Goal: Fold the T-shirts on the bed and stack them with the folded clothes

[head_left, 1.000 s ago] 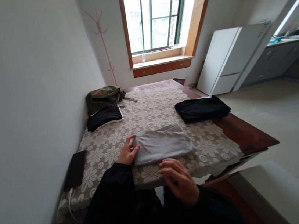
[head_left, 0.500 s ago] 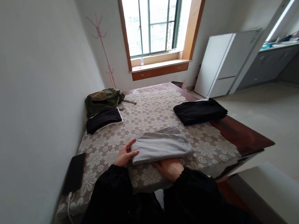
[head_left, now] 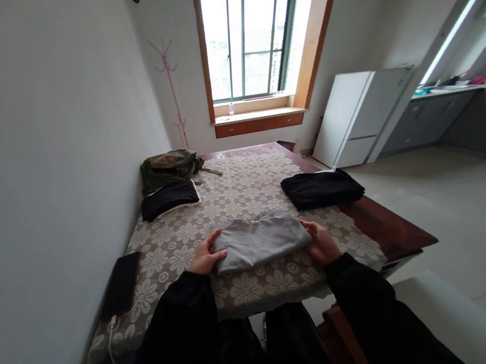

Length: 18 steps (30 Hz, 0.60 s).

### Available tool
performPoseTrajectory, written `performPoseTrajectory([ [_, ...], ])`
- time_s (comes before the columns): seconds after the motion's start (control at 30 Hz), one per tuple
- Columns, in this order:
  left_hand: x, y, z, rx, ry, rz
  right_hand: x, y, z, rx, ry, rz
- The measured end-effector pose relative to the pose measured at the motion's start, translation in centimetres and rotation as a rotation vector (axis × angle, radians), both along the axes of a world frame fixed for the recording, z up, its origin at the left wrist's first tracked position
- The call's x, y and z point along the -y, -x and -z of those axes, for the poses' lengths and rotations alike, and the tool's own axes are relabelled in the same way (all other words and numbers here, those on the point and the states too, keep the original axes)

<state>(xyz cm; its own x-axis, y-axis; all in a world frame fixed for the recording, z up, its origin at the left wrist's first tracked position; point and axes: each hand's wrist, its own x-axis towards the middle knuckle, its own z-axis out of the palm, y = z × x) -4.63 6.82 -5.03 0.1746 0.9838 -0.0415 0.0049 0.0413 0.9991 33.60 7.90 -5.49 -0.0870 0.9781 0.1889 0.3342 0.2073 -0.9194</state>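
Observation:
A folded grey garment (head_left: pixel 260 243) lies at the near part of the table, over the flowered lace tablecloth (head_left: pixel 244 287). My left hand (head_left: pixel 206 255) grips its left end, thumb and fingers closed about the edge. At the right end my right hand (head_left: pixel 321 240) has hold of the other edge, with some fingertips hidden by the cloth. Beyond my right hand sits a stack of folded black clothes (head_left: pixel 323 189).
At the back left are a green backpack (head_left: pixel 168 167) and a folded black cloth (head_left: pixel 169 200). A dark tablet-like device (head_left: pixel 121 285) with a white cable (head_left: pixel 111 345) rests by the left wall. Bare reddish wood (head_left: pixel 392 227) shows at the table's right corner.
My right hand has moved from under the garment's front edge to its right end and now grips there. My left hand stays at the left end. The view has tilted up slightly.

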Motion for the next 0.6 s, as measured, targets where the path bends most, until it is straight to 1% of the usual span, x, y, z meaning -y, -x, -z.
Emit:
performPoseTrajectory([
  [0.1, 0.0, -0.1, 0.1, -0.02, -0.037, 0.018, -0.2, -0.8, -1.6, -0.196, 0.224, -0.061],
  [0.17, -0.1, -0.2, 0.3, -0.002, -0.033, 0.018, -0.4, -0.3, -2.3, -0.326, 0.367, -0.061],
  [0.2, -0.2, -0.2, 0.3, 0.004, -0.026, 0.015, -0.5, 0.2, -2.6, -0.362, 0.407, -0.056],
  [0.27, -0.3, -0.2, 0.4, 0.018, -0.019, 0.005, -1.0, 1.1, -3.4, -0.359, 0.408, -0.064],
  [0.33, -0.3, -0.2, 0.4, 0.056, -0.004, 0.01, -1.7, 1.6, -5.0, -0.317, 0.371, -0.099],
  [0.37, -0.3, -0.2, 0.4, 0.091, 0.014, 0.014, -2.1, 1.6, -6.1, -0.281, 0.339, -0.11],
  [0.43, -0.1, -0.3, 0.5, 0.177, 0.065, 0.023, -3.3, 1.3, -9.3, -0.181, 0.25, -0.129],
  [0.5, 0.0, -0.4, 0.6, 0.249, 0.109, 0.021, -4.7, 0.6, -13.3, -0.057, 0.128, -0.153],
  [0.53, 0.1, -0.5, 0.6, 0.269, 0.12, 0.018, -5.6, 0.3, -15.5, 0.017, 0.06, -0.174],
  [0.6, 0.2, -0.5, 0.6, 0.28, 0.132, 0.016, -7.3, -0.1, -19.8, 0.182, -0.044, -0.173],
])
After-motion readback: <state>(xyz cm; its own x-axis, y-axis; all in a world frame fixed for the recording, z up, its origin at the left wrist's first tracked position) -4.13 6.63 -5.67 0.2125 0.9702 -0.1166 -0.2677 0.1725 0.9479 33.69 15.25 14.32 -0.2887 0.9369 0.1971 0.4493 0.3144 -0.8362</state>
